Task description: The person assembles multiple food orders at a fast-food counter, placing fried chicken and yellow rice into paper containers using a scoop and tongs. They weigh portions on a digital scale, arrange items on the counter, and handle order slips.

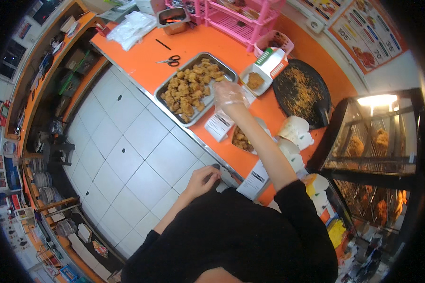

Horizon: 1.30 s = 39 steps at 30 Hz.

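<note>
Right hand: the right hand (229,93), in a clear plastic glove, reaches over the near corner of the rectangular metal tray (164,89) of golden fried chicken pieces (190,86); fingers curled at the pieces, grip unclear.
Left hand: the bare left hand (201,179), fingers bent, rests on the orange surface (203,42) edge.
Nearby: black-handled scissors (170,61) just beyond the tray.

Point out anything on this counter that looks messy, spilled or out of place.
Crumbs lie scattered across the round black tray at the counter's far side. Scissors lie loose on the orange counter beside the metal tray of fried pieces, which the gloved right hand reaches over. Nothing else stands out.
</note>
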Tool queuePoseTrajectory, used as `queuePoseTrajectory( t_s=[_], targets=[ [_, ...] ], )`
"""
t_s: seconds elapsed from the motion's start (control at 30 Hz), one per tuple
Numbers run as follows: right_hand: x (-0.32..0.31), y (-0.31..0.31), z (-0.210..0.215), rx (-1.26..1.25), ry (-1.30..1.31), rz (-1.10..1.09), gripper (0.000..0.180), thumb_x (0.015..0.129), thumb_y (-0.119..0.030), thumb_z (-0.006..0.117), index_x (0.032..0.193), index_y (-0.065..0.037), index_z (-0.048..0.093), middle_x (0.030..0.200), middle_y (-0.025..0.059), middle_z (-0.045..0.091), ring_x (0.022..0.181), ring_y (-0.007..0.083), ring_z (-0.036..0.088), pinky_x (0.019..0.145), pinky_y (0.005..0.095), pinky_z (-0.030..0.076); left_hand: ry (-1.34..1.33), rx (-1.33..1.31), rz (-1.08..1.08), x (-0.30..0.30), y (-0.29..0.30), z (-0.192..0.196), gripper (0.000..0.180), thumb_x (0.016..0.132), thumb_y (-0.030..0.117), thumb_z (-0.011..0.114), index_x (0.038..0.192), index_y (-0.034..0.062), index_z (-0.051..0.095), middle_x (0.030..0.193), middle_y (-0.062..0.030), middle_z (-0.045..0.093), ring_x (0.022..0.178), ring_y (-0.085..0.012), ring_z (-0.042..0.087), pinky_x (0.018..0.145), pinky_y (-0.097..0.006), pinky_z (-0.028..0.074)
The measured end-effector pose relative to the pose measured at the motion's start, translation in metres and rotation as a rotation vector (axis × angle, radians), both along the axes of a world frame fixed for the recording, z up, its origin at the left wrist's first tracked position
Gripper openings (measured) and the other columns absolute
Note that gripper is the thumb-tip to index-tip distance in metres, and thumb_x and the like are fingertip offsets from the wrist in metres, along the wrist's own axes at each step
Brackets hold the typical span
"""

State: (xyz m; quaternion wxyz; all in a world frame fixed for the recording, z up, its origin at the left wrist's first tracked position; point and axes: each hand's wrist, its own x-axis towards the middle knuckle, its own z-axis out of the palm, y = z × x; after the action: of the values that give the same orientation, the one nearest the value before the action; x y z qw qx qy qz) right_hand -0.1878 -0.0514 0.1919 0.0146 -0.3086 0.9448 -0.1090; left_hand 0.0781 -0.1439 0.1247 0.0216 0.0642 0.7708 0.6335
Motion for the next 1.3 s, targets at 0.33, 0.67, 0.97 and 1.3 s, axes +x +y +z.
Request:
queuePoseTrajectory(
  t_s=[0.33,0.67,0.97,1.3],
  targets=[
    [-0.085,-0.036,-0.023,0.010,-0.063,-0.226,0.028,0.076,-0.015,0.061,0.101,-0.003,0.067,0.100,0.0204,0.068,0.096,0.0363,0.067,0.079,0.0458,0.055,-0.050,-0.004,0.363,0.027,-0.064,-0.013,0.011,0.089,0.000,0.056,0.090,-0.0016,0.067,0.080,-0.0104,0.066,0.073,-0.0195,0.067,0.068,-0.030,0.052],
    [-0.079,-0.053,-0.062,0.425,-0.195,-0.088,0.029,0.071,-0.018,0.067,0.096,-0.004,0.074,0.105,0.0218,0.069,0.095,0.0349,0.069,0.080,0.0420,0.056,-0.003,-0.030,0.284,0.012,-0.078,-0.011,0.011,0.089,0.001,0.056,0.091,-0.0007,0.067,0.082,-0.0112,0.067,0.075,-0.0204,0.068,0.069,-0.030,0.053],
    [-0.061,-0.062,-0.084,0.287,-0.117,0.002,0.028,0.080,-0.028,0.062,0.095,-0.006,0.070,0.091,0.0204,0.069,0.089,0.0344,0.069,0.076,0.0448,0.055,-0.014,-0.031,0.228,0.019,-0.073,-0.011,0.012,0.089,0.001,0.055,0.092,-0.0009,0.067,0.083,-0.0117,0.067,0.076,-0.0211,0.068,0.070,-0.030,0.053],
    [-0.060,-0.060,-0.084,0.109,-0.180,0.032,0.035,0.078,-0.031,0.068,0.102,-0.005,0.064,0.100,0.0211,0.068,0.093,0.0322,0.067,0.078,0.0409,0.053,0.006,-0.033,0.212,0.026,-0.070,-0.012,0.011,0.089,0.002,0.056,0.092,-0.0007,0.066,0.085,-0.0117,0.067,0.078,-0.0218,0.068,0.071,-0.031,0.053]
  ],
)
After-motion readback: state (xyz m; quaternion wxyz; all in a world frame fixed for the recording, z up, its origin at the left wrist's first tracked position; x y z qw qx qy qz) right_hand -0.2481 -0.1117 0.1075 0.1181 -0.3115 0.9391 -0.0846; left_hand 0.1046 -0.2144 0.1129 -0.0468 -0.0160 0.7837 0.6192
